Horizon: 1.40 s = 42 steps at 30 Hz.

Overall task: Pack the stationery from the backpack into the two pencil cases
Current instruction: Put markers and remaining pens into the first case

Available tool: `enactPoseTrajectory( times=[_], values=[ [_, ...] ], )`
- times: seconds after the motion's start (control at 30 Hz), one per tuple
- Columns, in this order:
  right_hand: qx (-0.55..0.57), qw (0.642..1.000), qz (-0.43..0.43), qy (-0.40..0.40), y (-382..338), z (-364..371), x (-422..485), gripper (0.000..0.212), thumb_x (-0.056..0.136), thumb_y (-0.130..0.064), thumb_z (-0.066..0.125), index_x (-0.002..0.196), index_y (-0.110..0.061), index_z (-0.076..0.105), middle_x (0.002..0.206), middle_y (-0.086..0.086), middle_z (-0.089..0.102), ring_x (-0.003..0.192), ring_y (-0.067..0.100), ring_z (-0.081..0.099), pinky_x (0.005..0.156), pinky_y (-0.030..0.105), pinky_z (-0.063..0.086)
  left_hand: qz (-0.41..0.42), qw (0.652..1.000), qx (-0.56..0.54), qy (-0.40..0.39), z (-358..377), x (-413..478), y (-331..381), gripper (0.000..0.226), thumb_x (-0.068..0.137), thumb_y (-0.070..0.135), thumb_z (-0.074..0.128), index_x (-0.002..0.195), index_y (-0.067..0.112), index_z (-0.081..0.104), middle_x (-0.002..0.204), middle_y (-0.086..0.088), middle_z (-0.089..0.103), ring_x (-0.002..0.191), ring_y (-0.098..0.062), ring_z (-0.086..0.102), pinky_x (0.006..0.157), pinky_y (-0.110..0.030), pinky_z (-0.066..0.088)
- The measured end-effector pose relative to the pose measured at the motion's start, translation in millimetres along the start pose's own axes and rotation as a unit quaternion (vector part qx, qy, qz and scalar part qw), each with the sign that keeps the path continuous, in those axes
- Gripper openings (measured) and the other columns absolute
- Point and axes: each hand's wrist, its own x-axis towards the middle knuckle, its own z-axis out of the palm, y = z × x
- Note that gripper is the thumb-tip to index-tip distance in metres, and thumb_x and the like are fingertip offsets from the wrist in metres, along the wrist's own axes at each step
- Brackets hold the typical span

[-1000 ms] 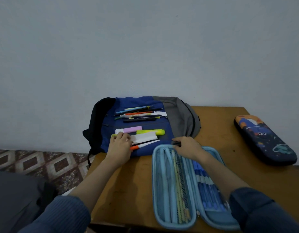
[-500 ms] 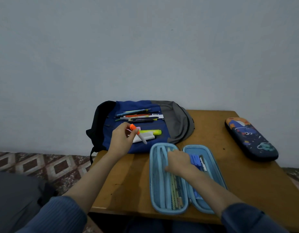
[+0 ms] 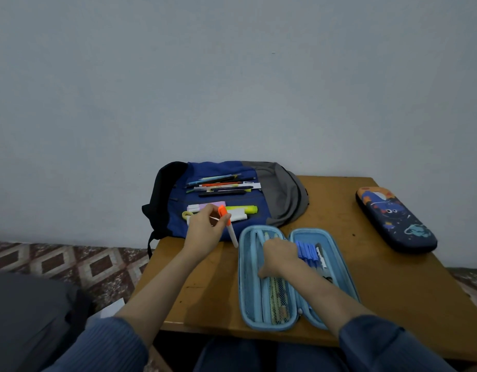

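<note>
- Head camera, far left of the brown wooden table [image 3: 379,285]: a blue, grey and black fabric backpack [image 3: 281,196] lies flat, with a row of pens and pencils [image 3: 221,185] across it. Nearer its front edge lie purple, yellow and white highlighters [image 3: 244,209].
- Left hand [image 3: 205,233], raised just in front of the backpack, pinches a white marker with an orange cap [image 3: 232,232], held tilted with its cap uppermost.
- Light blue zip pencil case [image 3: 244,291] lies open, with pencils behind the mesh on its left half and blue pens [image 3: 307,251] on its right half.
- Right hand [image 3: 279,256] rests palm down on the mesh half, fingers bent; whether they grip anything cannot be told.
- Dark blue space-print hard pencil case [image 3: 395,221] lies closed, well apart at the right.
</note>
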Motion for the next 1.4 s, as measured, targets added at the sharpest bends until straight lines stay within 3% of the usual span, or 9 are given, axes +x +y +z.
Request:
enactPoseTrajectory(
  times=[0.13,0.43,0.67,0.8,1.03,1.13,1.2,1.27,1.4],
  values=[
    [-0.044,0.999,-0.014,-0.005,-4.5,-1.4,-0.7,0.048,0.080,-0.039,0.068,0.115,-0.009,0.054,0.120,0.008,0.054,0.109,0.024,0.055,0.081,0.031,0.044,0.004,1.000,-0.009,0.014,5.5,-5.1,3.5,0.011,0.088,0.022,0.062,0.086,0.013,0.056,0.072,0.005,0.057,0.067,-0.005,0.053,0.057,-0.012,0.043],
    [-0.107,0.991,-0.011,-0.084,-13.8,-3.5,-2.5,0.039,0.076,-0.047,0.064,0.070,-0.014,0.045,0.074,0.000,0.043,0.080,0.019,0.053,0.076,0.030,0.052,0.022,0.999,-0.007,0.049,5.2,-8.1,9.3,0.011,0.088,0.021,0.062,0.086,0.011,0.057,0.069,0.007,0.054,0.064,-0.003,0.052,0.059,-0.008,0.043],
    [-0.167,0.985,0.009,-0.048,-24.1,11.8,-4.4,0.022,0.080,-0.029,0.057,0.094,-0.012,0.060,0.091,0.003,0.057,0.079,0.019,0.060,0.051,0.027,0.045,0.028,0.999,-0.009,0.044,14.0,-11.2,9.3,0.012,0.088,0.021,0.062,0.087,0.010,0.060,0.075,0.001,0.061,0.066,-0.003,0.054,0.058,-0.007,0.042],
    [-0.158,0.987,0.021,-0.024,-26.3,14.8,-5.6,0.026,0.082,-0.027,0.058,0.101,-0.010,0.062,0.097,0.004,0.062,0.084,0.020,0.064,0.061,0.028,0.054,0.025,0.999,-0.011,0.043,13.8,-13.3,10.3,0.014,0.088,0.020,0.062,0.088,0.007,0.061,0.076,-0.001,0.062,0.067,-0.005,0.055,0.059,-0.010,0.044],
    [-0.060,0.998,0.005,0.030,-16.3,13.5,-2.3,0.026,0.088,-0.007,0.056,0.114,-0.005,0.058,0.117,0.011,0.057,0.107,0.027,0.058,0.085,0.035,0.053,0.004,0.999,-0.017,0.038,14.0,-20.5,8.3,0.010,0.089,0.021,0.062,0.085,0.012,0.058,0.071,0.012,0.054,0.067,0.000,0.053,0.061,-0.005,0.041],
    [0.001,1.000,-0.003,0.031,-5.5,9.6,-7.3,0.024,0.091,-0.008,0.050,0.114,-0.004,0.055,0.120,0.013,0.054,0.112,0.029,0.055,0.084,0.033,0.047,-0.022,0.999,-0.040,0.025,18.2,-21.9,3.4,0.010,0.089,0.023,0.061,0.087,0.013,0.059,0.075,0.004,0.061,0.072,-0.007,0.060,0.064,-0.012,0.049],
    [0.065,0.998,0.005,0.017,6.4,11.6,-7.9,0.007,0.092,-0.011,0.049,0.092,-0.006,0.054,0.098,0.010,0.054,0.098,0.030,0.055,0.069,0.031,0.043,-0.053,0.996,-0.072,0.018,21.6,-22.3,0.5,0.008,0.090,0.023,0.059,0.090,0.015,0.057,0.083,-0.005,0.066,0.078,-0.016,0.065,0.070,-0.028,0.057],
    [0.164,0.986,0.029,-0.003,18.9,18.4,-2.7,0.025,0.091,-0.009,0.045,0.067,-0.010,0.041,0.072,0.005,0.045,0.079,0.025,0.049,0.059,0.029,0.037,-0.082,0.993,-0.085,0.013,25.3,-23.3,0.2,0.005,0.091,0.020,0.058,0.092,0.016,0.055,0.085,-0.008,0.066,0.079,-0.020,0.066,0.071,-0.035,0.058],
    [0.317,0.946,0.062,-0.006,34.6,23.3,4.7,0.018,0.091,-0.010,0.044,0.074,-0.012,0.048,0.075,0.011,0.046,0.060,0.019,0.040,0.056,0.029,0.035,-0.152,0.984,-0.092,-0.020,34.2,-22.2,-1.6,0.006,0.095,0.016,0.049,0.100,0.012,0.052,0.092,-0.014,0.065,0.076,-0.023,0.067,0.072,-0.039,0.058]
  ],
)
